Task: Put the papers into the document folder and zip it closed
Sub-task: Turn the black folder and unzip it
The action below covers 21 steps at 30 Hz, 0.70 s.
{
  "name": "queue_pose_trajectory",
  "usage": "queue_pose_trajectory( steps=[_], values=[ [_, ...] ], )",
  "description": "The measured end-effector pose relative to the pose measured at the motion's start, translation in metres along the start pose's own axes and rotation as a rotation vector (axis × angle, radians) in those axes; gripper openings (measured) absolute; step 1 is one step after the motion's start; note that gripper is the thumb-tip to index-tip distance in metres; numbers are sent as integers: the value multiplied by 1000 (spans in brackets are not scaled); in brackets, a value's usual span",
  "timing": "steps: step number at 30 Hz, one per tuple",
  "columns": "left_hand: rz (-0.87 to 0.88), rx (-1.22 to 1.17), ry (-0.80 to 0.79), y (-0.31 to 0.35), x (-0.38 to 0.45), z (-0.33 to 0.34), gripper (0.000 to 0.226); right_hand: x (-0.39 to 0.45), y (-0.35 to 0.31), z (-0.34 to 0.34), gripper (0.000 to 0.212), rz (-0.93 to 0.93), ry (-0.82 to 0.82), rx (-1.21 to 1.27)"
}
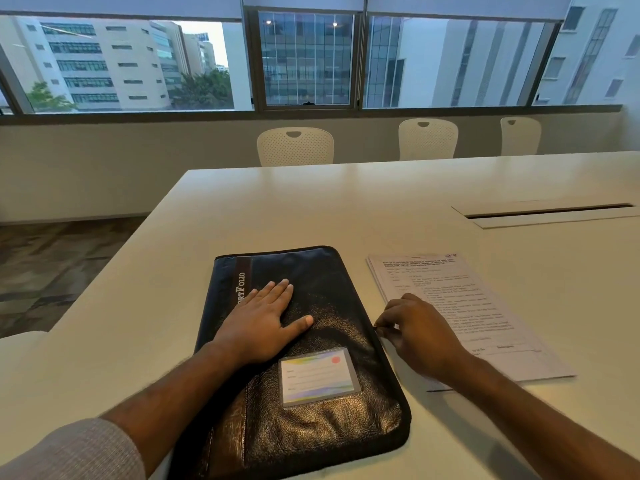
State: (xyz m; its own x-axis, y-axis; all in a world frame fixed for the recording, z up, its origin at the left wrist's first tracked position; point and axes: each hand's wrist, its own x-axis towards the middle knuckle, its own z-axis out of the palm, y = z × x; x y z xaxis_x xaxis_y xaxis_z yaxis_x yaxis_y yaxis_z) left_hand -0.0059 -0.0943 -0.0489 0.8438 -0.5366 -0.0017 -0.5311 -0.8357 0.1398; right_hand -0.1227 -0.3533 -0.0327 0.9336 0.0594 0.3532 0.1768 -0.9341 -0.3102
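**Inspector:** Folder position?

**Assistant:** The dark navy, textured leather-look zip document folder point(311, 358) lies flat on the pale cream table point(346, 209), near the front edge, left of centre. Its long axis runs near to far, leaning slightly left at the far end. The "PortFolio" lettering runs along its left side, and a clear label window point(317, 375) sits on the near half.

**Inspector:** Papers?

**Assistant:** The stack of printed white papers point(460, 306) lies flat just beside the folder on its right, not touching it, long axis roughly parallel.

**Inspector:** Hands?

**Assistant:** The left hand point(263, 323) rests palm down on the cover, fingers straight, thumb spread. The right hand point(415, 327) has curled fingers at the folder's right edge and pinches a small dark piece there, seemingly the zip pull point(377, 329); it is too small to confirm. The wrist lies over the papers.

**Inspector:** Surroundings?

**Assistant:** A cable slot point(547, 211) lies in the table at far right. Three white perforated chairs point(294, 147) stand beyond, under a wide window point(304, 60).
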Motion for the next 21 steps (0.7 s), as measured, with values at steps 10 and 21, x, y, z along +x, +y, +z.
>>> queue_pose_trajectory(
  steps=[10,21],
  values=[
    [3,-1,-16,-3,4,-1,107,-39,-10,-14,14,33,-53,50],
    [-6,16,-25,-6,13,-8,110,-72,-21,-27,14,51,-106,99]
  ],
)
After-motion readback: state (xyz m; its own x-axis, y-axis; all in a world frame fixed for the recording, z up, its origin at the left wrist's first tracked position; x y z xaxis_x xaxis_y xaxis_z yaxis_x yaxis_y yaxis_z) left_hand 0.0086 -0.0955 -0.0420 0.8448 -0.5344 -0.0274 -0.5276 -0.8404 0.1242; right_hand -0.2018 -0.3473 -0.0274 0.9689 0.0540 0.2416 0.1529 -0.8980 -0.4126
